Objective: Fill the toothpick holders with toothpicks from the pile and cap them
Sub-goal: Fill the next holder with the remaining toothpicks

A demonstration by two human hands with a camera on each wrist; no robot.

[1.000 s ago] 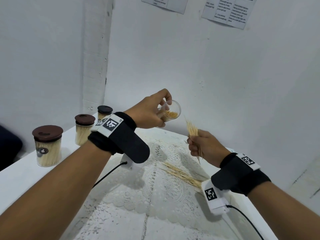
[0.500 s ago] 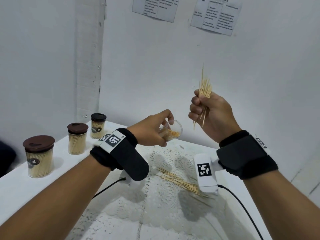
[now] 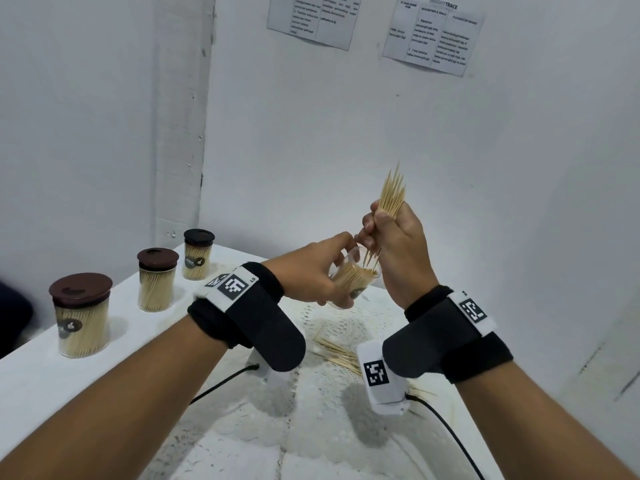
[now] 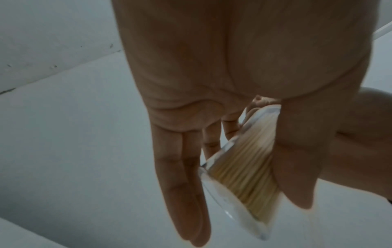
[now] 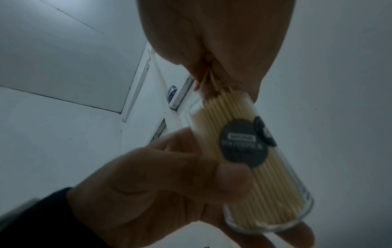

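Observation:
My left hand (image 3: 322, 271) grips a clear toothpick holder (image 3: 356, 277), uncapped, tilted and nearly full of toothpicks, in the air above the table. The holder (image 4: 239, 164) lies between thumb and fingers in the left wrist view; its dark round label (image 5: 243, 143) shows in the right wrist view. My right hand (image 3: 391, 233) pinches a bundle of toothpicks (image 3: 393, 194) upright, with the lower tips entering the holder's mouth. A pile of loose toothpicks (image 3: 337, 351) lies on the lace mat below, partly hidden by my right wrist.
Three capped, filled holders stand in a row along the table's left side: near (image 3: 81, 315), middle (image 3: 156, 279), far (image 3: 198, 254). A white lace mat (image 3: 325, 386) covers the table's centre. White walls close in behind and to the right. Wrist-camera cables trail over the table.
My right hand lifted the toothpick bundle from near the table, then brought it down and left onto the holder's mouth. The left hand kept hold of the holder, tilting it towards the bundle.

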